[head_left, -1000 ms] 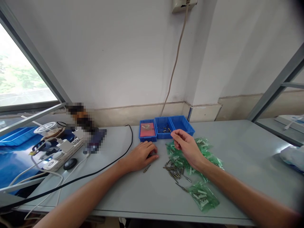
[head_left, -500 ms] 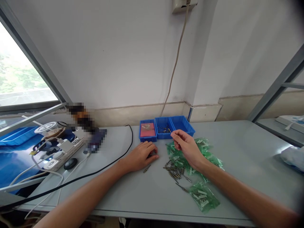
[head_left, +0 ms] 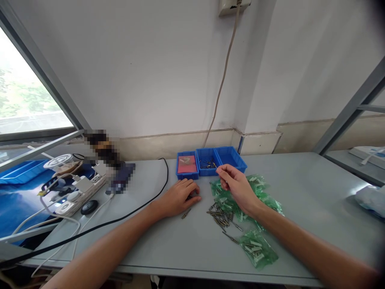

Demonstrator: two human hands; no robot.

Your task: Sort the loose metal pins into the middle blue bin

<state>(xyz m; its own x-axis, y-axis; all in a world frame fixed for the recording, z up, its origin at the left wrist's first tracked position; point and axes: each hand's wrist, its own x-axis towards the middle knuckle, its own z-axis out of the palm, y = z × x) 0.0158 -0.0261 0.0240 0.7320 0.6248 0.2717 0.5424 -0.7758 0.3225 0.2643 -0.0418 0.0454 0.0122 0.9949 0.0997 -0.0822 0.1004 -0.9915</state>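
My right hand [head_left: 236,184] is pinched on a thin metal pin [head_left: 214,164] at the front edge of the middle blue bin [head_left: 207,173], which holds several pins. My left hand [head_left: 182,197] rests on the table with curled fingers, below the blue bin with a pink sheet [head_left: 187,164]; dark bits show between its thumb and fingers, too small to name. One loose pin [head_left: 186,213] lies beside it. A pile of metal pins [head_left: 221,218] sits between my hands, with green plastic bags [head_left: 258,249] of parts to its right.
A right-hand blue bin [head_left: 230,158] adjoins the middle one. A black cable [head_left: 141,209] crosses the left of the grey table [head_left: 168,249]. Farther left are a power strip [head_left: 66,205], a round black object [head_left: 89,207] and white cords. A plastic bag [head_left: 371,200] lies at the far right.
A thin pin tip now shows at my right fingertips. Otherwise both hands are in nearly the same place.
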